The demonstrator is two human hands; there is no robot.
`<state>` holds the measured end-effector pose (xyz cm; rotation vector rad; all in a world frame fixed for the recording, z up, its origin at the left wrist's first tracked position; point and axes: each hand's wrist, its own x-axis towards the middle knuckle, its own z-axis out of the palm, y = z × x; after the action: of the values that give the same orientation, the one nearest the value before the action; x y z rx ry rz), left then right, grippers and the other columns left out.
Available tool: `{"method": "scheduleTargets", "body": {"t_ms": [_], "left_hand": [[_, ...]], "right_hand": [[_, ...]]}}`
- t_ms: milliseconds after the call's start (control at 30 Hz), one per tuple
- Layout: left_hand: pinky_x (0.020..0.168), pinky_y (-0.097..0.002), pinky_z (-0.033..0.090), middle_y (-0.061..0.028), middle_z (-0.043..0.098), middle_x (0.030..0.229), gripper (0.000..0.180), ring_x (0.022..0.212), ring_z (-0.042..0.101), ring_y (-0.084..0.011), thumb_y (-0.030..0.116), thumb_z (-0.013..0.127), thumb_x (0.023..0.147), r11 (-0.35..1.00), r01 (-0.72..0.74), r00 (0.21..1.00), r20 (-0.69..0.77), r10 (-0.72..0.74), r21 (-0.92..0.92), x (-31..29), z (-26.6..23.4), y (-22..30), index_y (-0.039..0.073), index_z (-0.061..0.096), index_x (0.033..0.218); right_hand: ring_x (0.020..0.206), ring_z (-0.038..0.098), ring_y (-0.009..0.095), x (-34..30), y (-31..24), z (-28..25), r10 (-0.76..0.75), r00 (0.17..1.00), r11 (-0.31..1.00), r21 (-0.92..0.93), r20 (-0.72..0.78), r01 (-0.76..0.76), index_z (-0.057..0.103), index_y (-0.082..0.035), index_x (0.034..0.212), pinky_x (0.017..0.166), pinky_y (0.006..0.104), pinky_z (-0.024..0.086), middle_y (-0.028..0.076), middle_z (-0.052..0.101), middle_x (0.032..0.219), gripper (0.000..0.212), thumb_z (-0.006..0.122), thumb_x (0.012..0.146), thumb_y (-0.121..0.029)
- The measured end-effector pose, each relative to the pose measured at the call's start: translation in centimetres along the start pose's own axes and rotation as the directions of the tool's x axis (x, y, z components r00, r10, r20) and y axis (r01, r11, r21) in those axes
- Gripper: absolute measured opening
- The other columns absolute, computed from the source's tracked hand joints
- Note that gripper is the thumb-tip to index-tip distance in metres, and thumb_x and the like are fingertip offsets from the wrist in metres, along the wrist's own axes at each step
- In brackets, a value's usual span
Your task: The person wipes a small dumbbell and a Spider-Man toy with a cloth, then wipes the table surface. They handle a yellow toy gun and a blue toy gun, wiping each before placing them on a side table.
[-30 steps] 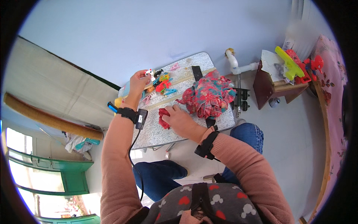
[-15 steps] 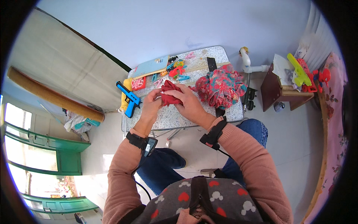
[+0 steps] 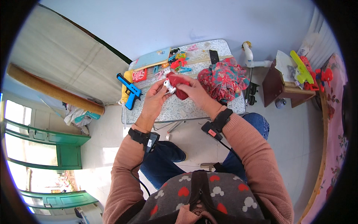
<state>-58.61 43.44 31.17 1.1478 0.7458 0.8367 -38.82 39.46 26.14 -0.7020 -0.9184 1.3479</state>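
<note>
Over the near part of the speckled table (image 3: pixel 149 114), my left hand (image 3: pixel 154 98) pinches a small white thing with dark spots (image 3: pixel 169 86), perhaps a little toy figure. My right hand (image 3: pixel 197 93) grips a dark red cloth (image 3: pixel 181 93), which lies bunched against the white thing. Part of the cloth is hidden behind the right fingers. Right of my hands sits a crumpled heap of red and teal flowered fabric (image 3: pixel 223 80). A blue and black toy gun (image 3: pixel 129 91) lies by the left edge, on something yellow (image 3: pixel 125 86).
Behind my hands are a light blue book or folder (image 3: pixel 153 59), a red-and-white basket-like item (image 3: pixel 139 75) and several coloured clips (image 3: pixel 180 62). A black strip (image 3: pixel 214 57) lies farther right. A brown stool (image 3: pixel 274 82) holds a lime-green toy (image 3: pixel 301 67) beside a white pipe (image 3: pixel 263 64).
The white thing has come into sight at the cloth's left side. My hands have turned and moved slightly apart; the cloth has shifted right. The whole view has shifted a little.
</note>
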Motion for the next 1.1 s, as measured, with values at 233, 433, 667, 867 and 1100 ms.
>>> {"method": "scheduleTargets", "body": {"t_ms": [233,433,667,867,1100], "left_hand": [[0.098,-0.0312,0.054,-0.0063,0.065,0.127,0.037,0.115,0.063,-0.0159,0.019,0.06,0.107,0.992,-0.039,0.984,-0.17,0.059,0.119,1.5,-2.2,-0.4,-0.001,0.058,0.139],[0.098,-0.0333,0.057,-0.0103,0.065,0.129,0.036,0.114,0.065,-0.0177,0.012,0.062,0.105,0.983,-0.01,0.967,-0.249,0.056,0.182,1.7,-3.4,0.0,0.0,0.056,0.139],[0.103,-0.0342,0.053,-0.0111,0.062,0.137,0.044,0.121,0.064,-0.0218,0.019,0.066,0.102,0.992,0.128,0.981,-0.144,-0.129,-0.012,1.0,-2.5,-1.2,0.002,0.055,0.141],[0.091,-0.0349,0.056,-0.0074,0.07,0.119,0.043,0.107,0.068,-0.0191,0.036,0.069,0.1,0.92,0.391,0.884,-0.263,-0.386,-0.035,0.0,-2.4,-0.6,0.008,0.062,0.132],[0.077,-0.0367,0.056,-0.0098,0.069,0.096,0.036,0.091,0.069,-0.024,0.038,0.077,0.095,0.921,0.369,0.85,-0.355,-0.39,-0.128,-1.7,-2.2,0.4,0.012,0.06,0.113]], "right_hand": [[0.1,0.068,0.015,-1.2,0.0,1.1,0.111,0.994,0.991,0.078,-0.02,-0.109,0.065,-0.005,0.135,0.084,0.0299,0.057,0.006,0.071,0.117,0.044,0.074,0.094,-0.014],[0.099,0.069,0.023,-1.1,-0.9,1.1,-0.178,0.978,0.983,-0.069,-0.109,0.171,0.07,-0.008,0.121,0.087,0.0365,0.056,0.011,0.071,0.107,0.036,0.073,0.085,-0.006],[0.121,0.055,0.044,-2.0,-0.4,1.6,-0.587,0.794,0.502,-0.699,0.156,0.509,0.068,-0.01,0.121,0.098,0.049,0.052,0.022,0.056,0.136,0.044,0.076,0.079,-0.006],[0.11,0.061,0.042,-2.2,0.6,1.1,-0.525,0.844,0.538,-0.727,0.107,0.427,0.068,-0.008,0.114,0.092,0.0509,0.053,0.019,0.064,0.119,0.035,0.075,0.08,-0.007],[0.114,0.061,0.043,-2.0,-0.7,0.8,-0.433,0.899,0.685,-0.672,-0.063,0.283,0.065,-0.011,0.129,0.097,0.0482,0.052,0.021,0.063,0.122,0.049,0.074,0.082,-0.007]]}}
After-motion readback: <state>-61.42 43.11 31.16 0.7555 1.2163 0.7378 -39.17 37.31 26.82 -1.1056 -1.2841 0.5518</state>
